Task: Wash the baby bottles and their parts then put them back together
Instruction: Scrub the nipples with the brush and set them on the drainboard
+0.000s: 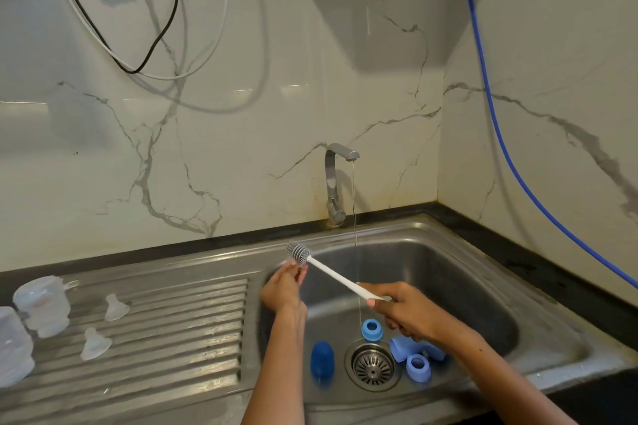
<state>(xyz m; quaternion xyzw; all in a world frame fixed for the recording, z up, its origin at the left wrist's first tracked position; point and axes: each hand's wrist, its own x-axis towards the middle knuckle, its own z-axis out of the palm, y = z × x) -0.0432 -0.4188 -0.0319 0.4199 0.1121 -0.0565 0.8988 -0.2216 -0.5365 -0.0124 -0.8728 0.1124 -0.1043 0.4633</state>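
Observation:
My right hand (411,314) grips the white handle of a bottle brush (338,275) whose grey bristled head sits at the sink's left rim. My left hand (281,288) is closed right below the brush head, fingertips touching the bristles; whether it holds something small I cannot tell. In the sink basin (459,272) lie two blue collar rings (371,328) (418,367), a dark blue cap (321,363) and a light blue cap (402,348). On the draining board (179,331) lie two clear teats (116,307) (94,348) and two clear bottles (43,305) (13,345).
A thin stream of water runs from the steel tap (336,179) into the basin near the drain strainer (373,365). A blue hose (497,128) hangs along the right wall. Black and white cables (152,41) dangle from a socket above the board.

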